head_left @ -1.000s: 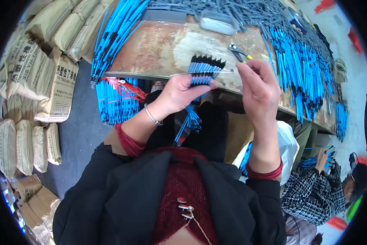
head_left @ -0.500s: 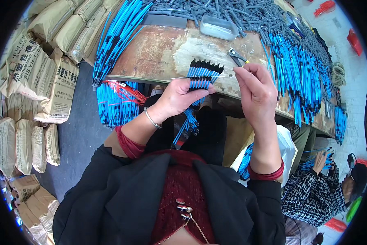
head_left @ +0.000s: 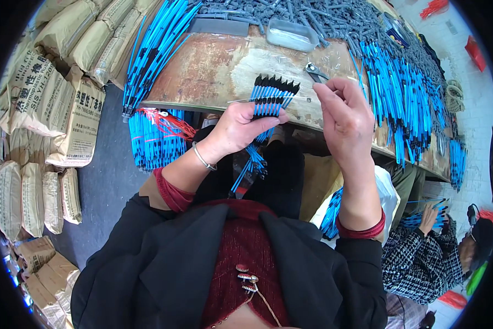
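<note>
Head view: left fingers (head_left: 260, 125) clasp blue rods (head_left: 269, 94); right fingers (head_left: 325, 97) nearly pinched.

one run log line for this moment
left hand: holding blue black-ended sticks, thin rod across | right hand: near rod end, grasp unclear | table: pliers, clear tray

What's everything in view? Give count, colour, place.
Held rods: several, blue and black, centre
Thin wire: one, silvery, across held rods
Worktable: one, brown, ahead
Loose rods: many, blue and black, table's left and right
Parts: many, grey, table's far side
Tray: one, clear, before parts
Pliers: one, dark, on table
Sacks: many, tan, left
Cords: several, red, below table's left
Co-worker: one, black-and-white top, right
Left hand: one, bare, gripping rods
Right hand: one, bare, near wire's end
</note>
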Motion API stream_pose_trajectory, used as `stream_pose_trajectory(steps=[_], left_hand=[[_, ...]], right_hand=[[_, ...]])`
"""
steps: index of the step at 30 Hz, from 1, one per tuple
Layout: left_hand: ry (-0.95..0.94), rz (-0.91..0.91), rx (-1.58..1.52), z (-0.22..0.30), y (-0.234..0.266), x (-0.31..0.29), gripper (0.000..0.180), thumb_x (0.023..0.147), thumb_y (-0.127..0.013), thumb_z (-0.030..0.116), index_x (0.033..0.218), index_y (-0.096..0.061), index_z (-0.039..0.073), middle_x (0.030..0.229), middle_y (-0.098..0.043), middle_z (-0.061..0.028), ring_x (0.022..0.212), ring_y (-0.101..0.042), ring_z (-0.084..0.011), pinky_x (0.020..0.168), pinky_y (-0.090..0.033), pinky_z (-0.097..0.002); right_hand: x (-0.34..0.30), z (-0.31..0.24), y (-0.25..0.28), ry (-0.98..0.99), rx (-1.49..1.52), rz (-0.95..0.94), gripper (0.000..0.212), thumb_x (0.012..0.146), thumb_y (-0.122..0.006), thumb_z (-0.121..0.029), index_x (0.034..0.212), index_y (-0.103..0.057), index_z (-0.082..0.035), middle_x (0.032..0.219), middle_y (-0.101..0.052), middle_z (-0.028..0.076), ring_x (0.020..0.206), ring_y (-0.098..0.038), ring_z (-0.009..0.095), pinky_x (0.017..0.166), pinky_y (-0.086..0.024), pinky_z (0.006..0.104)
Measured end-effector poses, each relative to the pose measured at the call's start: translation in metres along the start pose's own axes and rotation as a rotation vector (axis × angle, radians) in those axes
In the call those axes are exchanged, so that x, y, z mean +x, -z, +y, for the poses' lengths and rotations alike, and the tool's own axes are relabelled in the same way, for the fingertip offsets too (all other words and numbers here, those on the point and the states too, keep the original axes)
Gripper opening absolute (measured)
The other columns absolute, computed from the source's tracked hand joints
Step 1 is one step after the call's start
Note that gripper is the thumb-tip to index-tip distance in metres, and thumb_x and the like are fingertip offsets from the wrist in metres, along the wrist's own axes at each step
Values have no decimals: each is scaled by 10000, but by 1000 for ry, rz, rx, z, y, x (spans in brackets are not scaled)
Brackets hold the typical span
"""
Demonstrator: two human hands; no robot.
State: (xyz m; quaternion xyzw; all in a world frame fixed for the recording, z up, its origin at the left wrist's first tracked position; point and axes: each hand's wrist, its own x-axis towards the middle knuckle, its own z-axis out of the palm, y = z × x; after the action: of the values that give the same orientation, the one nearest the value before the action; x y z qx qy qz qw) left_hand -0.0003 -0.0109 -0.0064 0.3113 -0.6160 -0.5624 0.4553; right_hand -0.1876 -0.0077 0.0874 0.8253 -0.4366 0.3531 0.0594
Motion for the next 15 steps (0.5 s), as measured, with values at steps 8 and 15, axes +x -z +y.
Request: stream_pose_trajectory(steps=[8, 15], left_hand=[[8, -22, 31, -1, -1, 0, 185, 839, -593, 42, 1015, -638, 11, 939, -673, -63, 897, -613, -110, 808, -475, -246], [1, -30, 37, 0, 0, -1, 179, 839, -595, 47, 1009, -644, 18, 944, -672, -63, 894, -615, -113, 805, -475, -251]], right_hand=[[0, 6, -3, -35, 179, -4, 171, 733, -633, 58, 886, -653, -13, 808, -567, 89, 681, -570, 197, 587, -454, 269], [1, 11, -6, 24, 185, -26, 162, 745, -627, 53, 891, -651, -13, 808, -579, 82, 685, -570, 184, 593, -447, 251]])
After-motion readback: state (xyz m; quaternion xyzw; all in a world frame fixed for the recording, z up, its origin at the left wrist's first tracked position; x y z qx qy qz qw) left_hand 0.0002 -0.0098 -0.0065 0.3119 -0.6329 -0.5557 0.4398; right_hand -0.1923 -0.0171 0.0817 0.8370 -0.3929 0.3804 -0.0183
